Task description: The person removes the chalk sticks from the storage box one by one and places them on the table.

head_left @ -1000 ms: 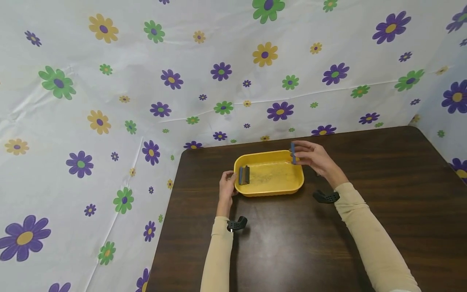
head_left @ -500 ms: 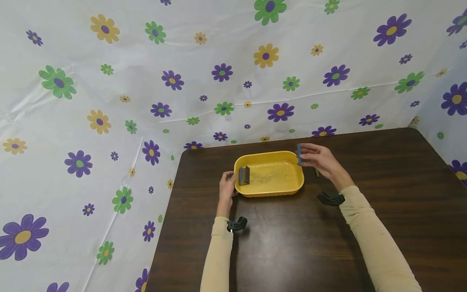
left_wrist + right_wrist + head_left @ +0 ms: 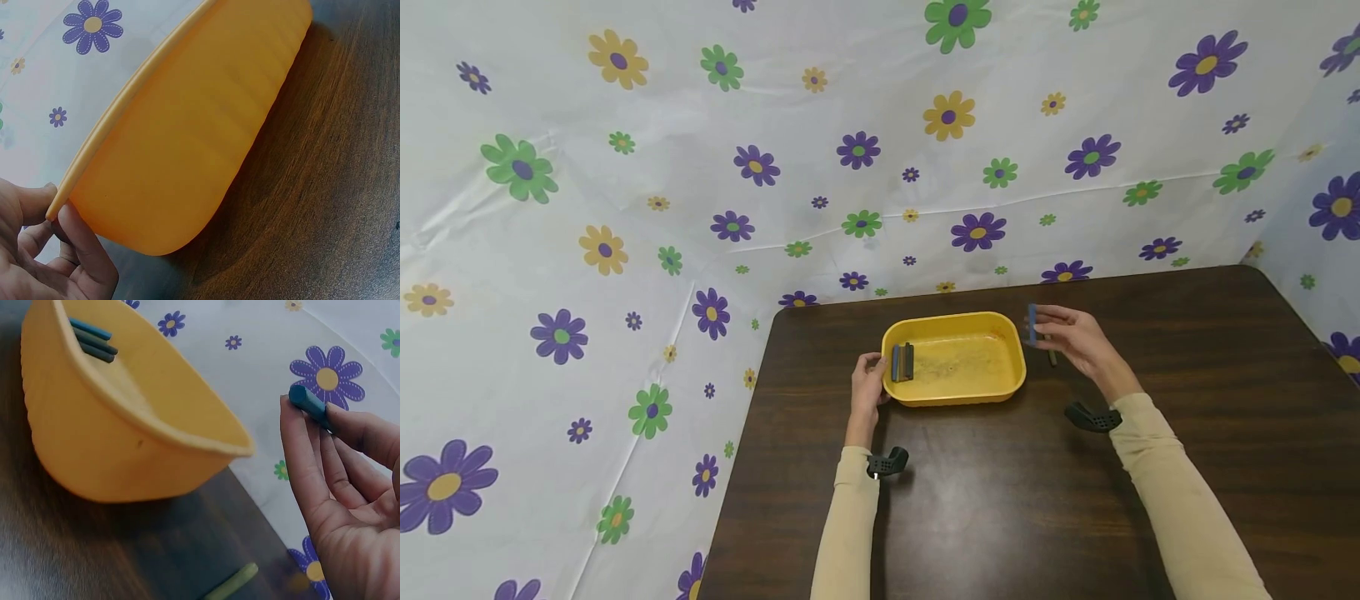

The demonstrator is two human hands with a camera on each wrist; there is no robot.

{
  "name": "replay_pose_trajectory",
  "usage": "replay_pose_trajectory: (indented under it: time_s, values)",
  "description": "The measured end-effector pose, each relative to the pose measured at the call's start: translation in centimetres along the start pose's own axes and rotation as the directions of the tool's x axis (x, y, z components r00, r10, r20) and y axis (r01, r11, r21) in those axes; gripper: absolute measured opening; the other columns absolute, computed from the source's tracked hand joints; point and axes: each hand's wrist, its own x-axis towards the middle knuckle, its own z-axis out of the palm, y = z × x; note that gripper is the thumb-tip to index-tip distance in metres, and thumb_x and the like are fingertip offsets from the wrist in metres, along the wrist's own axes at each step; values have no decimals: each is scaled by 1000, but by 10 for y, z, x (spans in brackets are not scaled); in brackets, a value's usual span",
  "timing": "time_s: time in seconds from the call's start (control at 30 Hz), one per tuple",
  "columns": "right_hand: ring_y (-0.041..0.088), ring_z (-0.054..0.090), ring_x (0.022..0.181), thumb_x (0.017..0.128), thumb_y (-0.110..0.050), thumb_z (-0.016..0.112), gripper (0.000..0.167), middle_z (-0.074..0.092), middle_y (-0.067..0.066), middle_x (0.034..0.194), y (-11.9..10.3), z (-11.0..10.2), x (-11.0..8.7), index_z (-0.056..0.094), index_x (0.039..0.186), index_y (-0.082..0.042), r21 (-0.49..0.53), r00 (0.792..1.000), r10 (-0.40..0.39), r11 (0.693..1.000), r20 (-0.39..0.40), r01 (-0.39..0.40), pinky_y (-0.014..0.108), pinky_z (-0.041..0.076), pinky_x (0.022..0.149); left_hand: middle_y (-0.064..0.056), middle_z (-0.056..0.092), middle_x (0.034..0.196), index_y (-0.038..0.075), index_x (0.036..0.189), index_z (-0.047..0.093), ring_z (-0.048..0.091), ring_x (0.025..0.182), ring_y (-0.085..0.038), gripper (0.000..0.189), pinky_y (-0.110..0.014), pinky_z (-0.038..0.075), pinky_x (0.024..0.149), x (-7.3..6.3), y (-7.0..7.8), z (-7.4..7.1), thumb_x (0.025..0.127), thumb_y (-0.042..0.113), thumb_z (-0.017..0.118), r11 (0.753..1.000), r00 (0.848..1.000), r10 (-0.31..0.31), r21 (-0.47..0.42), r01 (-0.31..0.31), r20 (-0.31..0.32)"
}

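Observation:
My left hand (image 3: pixel 867 382) pinches the left end of a yellow plastic tub (image 3: pixel 955 398), thumb over the rim and fingers outside, as the left wrist view confirms. Inside the tub's left end, several slim sticks (image 3: pixel 902 362), blue and darker ones, lie side by side. My right hand (image 3: pixel 1078 340) pinches a short blue stick (image 3: pixel 310 405) between thumb and fingertips. It holds the stick upright in the head view, just right of the tub and above the table. Below this hand, a dull green stick (image 3: pixel 234 582) lies on the table, partly covered by the hand in the head view.
The dark wood-grain table (image 3: pixel 985 500) extends in front of the tub and to its right. A white flower-printed sheet (image 3: pixel 820 150) hangs behind the table and along its left side. Dark camera mounts sit on both wrists.
My right hand has moved to the right with the blue stick, from over the tub's right end to beside it. The green stick has come into view. My left hand stays at the rim.

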Motion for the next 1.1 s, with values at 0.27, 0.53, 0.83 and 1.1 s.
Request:
replay_pose_trajectory:
  time_s: [0.27,0.53,0.83,1.1]
  values:
    - [15,74,97,101,6,61,26,75,1,106,4,-16,-9,66,119,-12,-6,1000,25,1000,-19,-25,31,59,82,-15,58,98,6,134,58,50,60,-12,33,-22,44,51,-1,1,0,108,26,58,1000,1000,-9,-5,9,1]
    - [10,73,97,100,-2,67,46,74,-6,105,8,-27,-14,46,142,1,-82,995,47,995,-85,-54,28,58,83,-30,58,113,-1,140,53,52,66,-18,38,-24,44,53,-2,8,-1,110,22,54,999,999,-34,9,34,33]
    - [6,71,94,102,-2,65,41,74,-8,102,12,-38,-14,52,140,1,-91,985,73,992,-156,-88,26,58,81,-26,58,105,-3,137,53,51,63,-15,35,-24,45,54,-20,29,0,110,19,53,1000,1000,2,-2,-2,20]
    - [5,70,92,102,0,63,41,72,-10,99,22,-46,-17,53,142,0,-116,980,79,988,-182,-101,25,58,81,-29,57,109,-4,139,52,49,65,-19,36,-27,44,56,-8,21,-2,110,17,52,999,999,-36,28,35,35]
